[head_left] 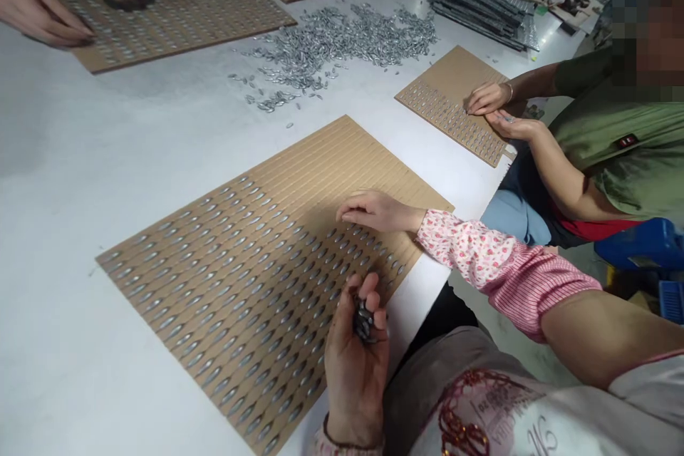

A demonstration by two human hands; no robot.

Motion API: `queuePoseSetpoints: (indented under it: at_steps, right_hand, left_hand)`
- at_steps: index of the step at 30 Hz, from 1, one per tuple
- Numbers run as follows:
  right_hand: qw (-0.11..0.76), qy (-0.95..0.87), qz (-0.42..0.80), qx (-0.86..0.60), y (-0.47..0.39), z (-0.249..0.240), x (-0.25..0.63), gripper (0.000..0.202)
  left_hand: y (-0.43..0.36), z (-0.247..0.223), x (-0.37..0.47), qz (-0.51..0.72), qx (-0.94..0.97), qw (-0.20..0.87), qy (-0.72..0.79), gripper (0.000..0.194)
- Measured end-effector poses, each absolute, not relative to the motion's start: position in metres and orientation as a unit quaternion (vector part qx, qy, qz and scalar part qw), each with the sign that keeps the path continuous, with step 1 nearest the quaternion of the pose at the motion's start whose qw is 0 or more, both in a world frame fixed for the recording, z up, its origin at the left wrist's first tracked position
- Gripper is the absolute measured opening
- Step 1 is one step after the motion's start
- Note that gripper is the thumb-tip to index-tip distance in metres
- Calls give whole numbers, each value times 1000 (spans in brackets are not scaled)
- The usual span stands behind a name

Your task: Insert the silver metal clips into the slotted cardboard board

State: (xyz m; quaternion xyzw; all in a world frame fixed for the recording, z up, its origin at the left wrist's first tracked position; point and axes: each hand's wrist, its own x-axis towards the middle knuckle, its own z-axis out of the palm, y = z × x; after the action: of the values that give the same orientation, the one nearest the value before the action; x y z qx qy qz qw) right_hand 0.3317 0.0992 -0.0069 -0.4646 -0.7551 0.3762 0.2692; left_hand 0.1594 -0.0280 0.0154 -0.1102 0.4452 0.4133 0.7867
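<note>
My left hand [358, 363] is palm up over the near edge of a brown grooved board [347, 149]. Its fingers curl around a small heap of dark grey spindle-shaped metal pieces [364, 320], which look like fishing sinkers. My right hand [379, 210], in a pink patterned sleeve, hovers low over the board with thumb and fingers drawn together. Whatever its fingertips hold, if anything, is hidden. Similar metal pieces [229, 292] lie in rows along the grooves over the left and near parts of the board. The far right grooves are bare.
A loose pile of metal pieces [342, 43] lies beyond my board. At the right, a co-worker's hands [496, 110] are over a smaller board [454, 71]. Other hands [48, 11] work at a filled board [203, 7] at upper left. Stacked dark sheets [481, 7] stand at the back.
</note>
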Motion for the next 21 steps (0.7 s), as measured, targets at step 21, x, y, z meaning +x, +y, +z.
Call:
queuePoseSetpoints:
  at_steps: [21]
  right_hand:
    - [238,-755,485,-370,71,9,322,18]
  left_hand:
    - [-29,2,162,511,-28,733,449,28]
